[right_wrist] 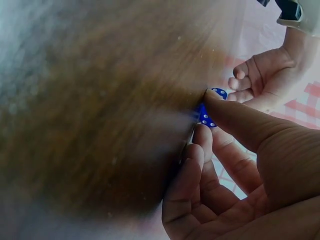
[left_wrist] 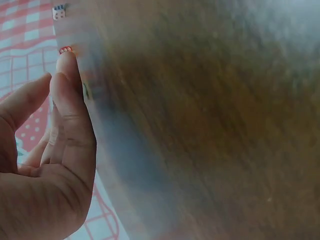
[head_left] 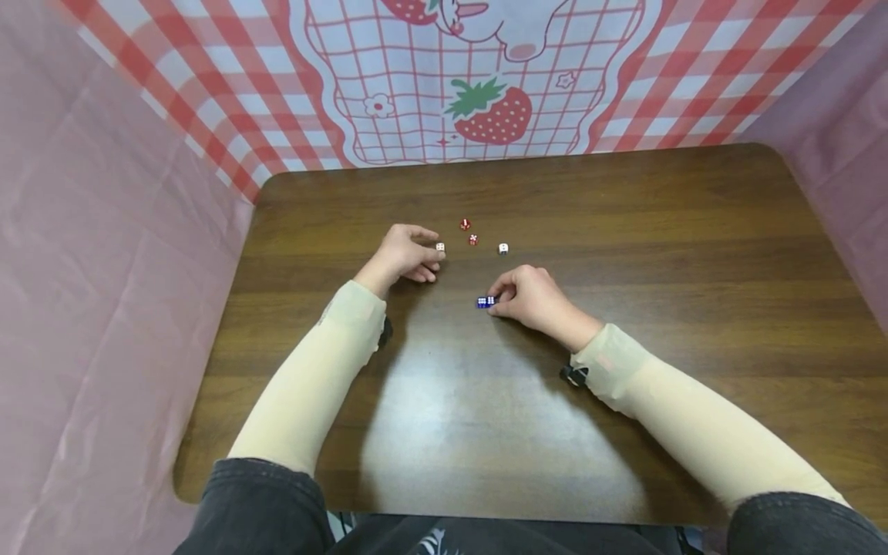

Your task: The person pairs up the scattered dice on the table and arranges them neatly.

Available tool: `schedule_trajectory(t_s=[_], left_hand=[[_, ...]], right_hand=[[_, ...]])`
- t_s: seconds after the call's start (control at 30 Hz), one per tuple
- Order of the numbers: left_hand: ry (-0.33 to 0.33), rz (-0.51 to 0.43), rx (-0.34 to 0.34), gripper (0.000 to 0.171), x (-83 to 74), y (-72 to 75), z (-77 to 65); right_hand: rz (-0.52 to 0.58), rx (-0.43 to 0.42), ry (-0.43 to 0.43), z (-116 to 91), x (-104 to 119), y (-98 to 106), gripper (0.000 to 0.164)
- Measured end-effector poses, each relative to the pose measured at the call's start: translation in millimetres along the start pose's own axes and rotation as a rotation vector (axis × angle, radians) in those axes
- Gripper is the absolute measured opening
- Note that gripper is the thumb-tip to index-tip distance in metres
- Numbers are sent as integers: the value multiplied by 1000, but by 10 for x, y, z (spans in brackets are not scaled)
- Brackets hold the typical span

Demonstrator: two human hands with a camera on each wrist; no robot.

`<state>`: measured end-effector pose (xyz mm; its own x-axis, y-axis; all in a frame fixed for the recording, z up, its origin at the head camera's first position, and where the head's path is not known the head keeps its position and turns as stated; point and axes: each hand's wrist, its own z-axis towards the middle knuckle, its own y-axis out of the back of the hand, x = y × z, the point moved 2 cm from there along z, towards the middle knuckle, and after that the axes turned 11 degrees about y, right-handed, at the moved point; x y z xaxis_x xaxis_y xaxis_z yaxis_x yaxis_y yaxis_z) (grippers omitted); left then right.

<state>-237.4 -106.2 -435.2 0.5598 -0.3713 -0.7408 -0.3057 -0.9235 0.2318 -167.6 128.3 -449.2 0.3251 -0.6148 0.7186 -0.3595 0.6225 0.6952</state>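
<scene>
Lining up blue dice point(head_left: 482, 302), it seems: right grip point(head_left: 535, 298) pinches one, should next let go softly. Left grip point(head_left: 405, 254) touches a white die point(head_left: 440, 247); can't tell if held.

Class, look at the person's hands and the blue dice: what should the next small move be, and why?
I would probably have the right hand gently ease its pinch and leave the blue dice in place: the head view shows the pair side by side, pinched at the right end, so further pushing might knock them askew.
</scene>
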Motion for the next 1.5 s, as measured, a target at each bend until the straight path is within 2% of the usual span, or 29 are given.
schedule_trajectory(t_s=[0.13,0.4,0.6,0.97,1.27,1.5], left_hand=[[3,2,6,46,-17,-8,40],[27,18,-34,34,18,6,125],[6,20,-41,29,11,0,154],[-3,56,-101,18,17,-27,177],[-10,83,-100,17,33,-64,145],[-12,90,-66,16,44,-101,148]], right_hand=[[-3,-3,-3,-9,5,1,19],[7,0,2,-16,25,-5,20],[3,-6,-4,-18,31,3,19],[5,-10,-4,-12,33,1,19],[6,-4,-7,-16,23,-7,20],[-1,-7,0,-6,18,-5,19]])
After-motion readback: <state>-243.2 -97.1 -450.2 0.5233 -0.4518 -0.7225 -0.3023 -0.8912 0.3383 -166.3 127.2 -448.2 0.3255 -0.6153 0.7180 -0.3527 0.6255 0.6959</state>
